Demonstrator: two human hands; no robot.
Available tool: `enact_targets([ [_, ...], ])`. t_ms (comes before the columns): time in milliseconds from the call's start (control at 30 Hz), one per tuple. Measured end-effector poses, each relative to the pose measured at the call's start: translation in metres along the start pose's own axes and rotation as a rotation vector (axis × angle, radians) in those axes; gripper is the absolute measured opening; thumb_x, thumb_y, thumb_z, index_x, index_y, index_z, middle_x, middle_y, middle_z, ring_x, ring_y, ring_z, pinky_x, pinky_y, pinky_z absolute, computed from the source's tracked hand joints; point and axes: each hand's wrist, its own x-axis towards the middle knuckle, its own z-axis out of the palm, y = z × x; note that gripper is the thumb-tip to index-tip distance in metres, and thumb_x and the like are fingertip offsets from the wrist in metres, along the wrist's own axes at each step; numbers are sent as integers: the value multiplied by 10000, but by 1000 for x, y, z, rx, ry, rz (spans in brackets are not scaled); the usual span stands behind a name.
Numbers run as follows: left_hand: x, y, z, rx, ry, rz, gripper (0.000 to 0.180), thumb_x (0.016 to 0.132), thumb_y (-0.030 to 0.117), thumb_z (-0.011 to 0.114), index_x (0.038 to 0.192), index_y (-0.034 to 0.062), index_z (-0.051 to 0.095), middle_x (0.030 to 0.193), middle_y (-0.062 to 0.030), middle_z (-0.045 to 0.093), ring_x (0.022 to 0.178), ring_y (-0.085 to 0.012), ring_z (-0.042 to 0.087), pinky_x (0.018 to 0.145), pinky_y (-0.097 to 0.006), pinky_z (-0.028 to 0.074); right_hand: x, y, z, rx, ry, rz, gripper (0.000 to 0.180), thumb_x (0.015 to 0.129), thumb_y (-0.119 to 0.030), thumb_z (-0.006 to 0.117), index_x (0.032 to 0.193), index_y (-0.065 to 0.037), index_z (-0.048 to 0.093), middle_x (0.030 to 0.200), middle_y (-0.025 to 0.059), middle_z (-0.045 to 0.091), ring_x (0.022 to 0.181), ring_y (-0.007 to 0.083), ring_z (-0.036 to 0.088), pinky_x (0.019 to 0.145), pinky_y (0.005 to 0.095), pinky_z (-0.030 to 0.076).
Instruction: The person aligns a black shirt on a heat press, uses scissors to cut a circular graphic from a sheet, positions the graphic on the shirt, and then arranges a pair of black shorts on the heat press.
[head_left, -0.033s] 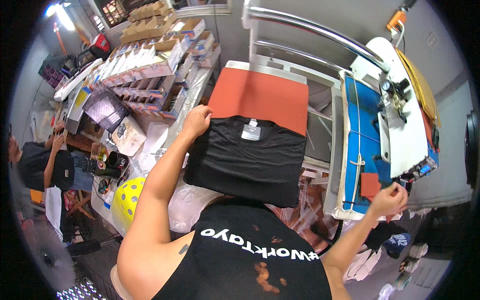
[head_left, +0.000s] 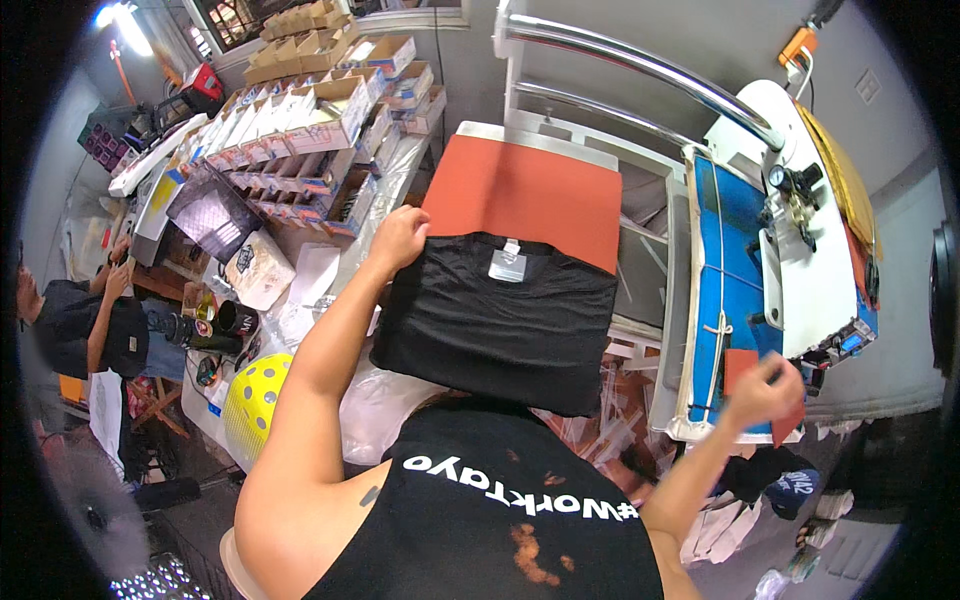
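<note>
A black T-shirt (head_left: pixel 500 320) with a white neck label lies over the orange platen (head_left: pixel 530 185) of a heat press, its lower part hanging off the near edge. My left hand (head_left: pixel 398 238) grips the shirt's upper left corner at the shoulder. My right hand (head_left: pixel 765 392) is out to the right, beside the blue side panel (head_left: pixel 725 250) of the press, with its fingers closed on a small red-orange flat piece (head_left: pixel 786 426). The wearer's black printed top fills the lower middle.
The white press head (head_left: pixel 810 250) and chrome bars (head_left: pixel 640 70) stand at the right and back. Shelves of cardboard boxes (head_left: pixel 320 110) run along the left. A yellow perforated round object (head_left: pixel 255 400) and clear plastic bags lie at lower left. Another person (head_left: pixel 85 320) sits at far left.
</note>
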Motion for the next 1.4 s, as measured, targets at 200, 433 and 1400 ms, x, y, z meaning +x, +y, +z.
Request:
enact_targets([
  [200,14,78,11,72,-221,66,194,730,213,823,888,157,725,1056,-29,622,1080,-276,573,917,-483,412,-88,-208,135,529,-1144,113,469,831,-367,751,1207,-114,632,1271,175,572,1284,365,472,1032,552,389],
  [433,17,76,-6,19,-23,-132,659,779,343,832,1332,108,561,1214,-205,597,1178,-318,559,1043,-519,378,-151,-124,225,251,-949,317,603,869,-455,737,1305,-73,572,1399,201,482,1308,386,463,1075,468,404],
  [1400,94,63,-219,-497,-43,-122,104,894,57,693,960,-23,701,894,7,690,813,-62,596,735,-234,475,172,-58,86,756,-1173,260,134,812,-83,704,909,5,734,789,70,706,747,155,644,731,309,513],
])
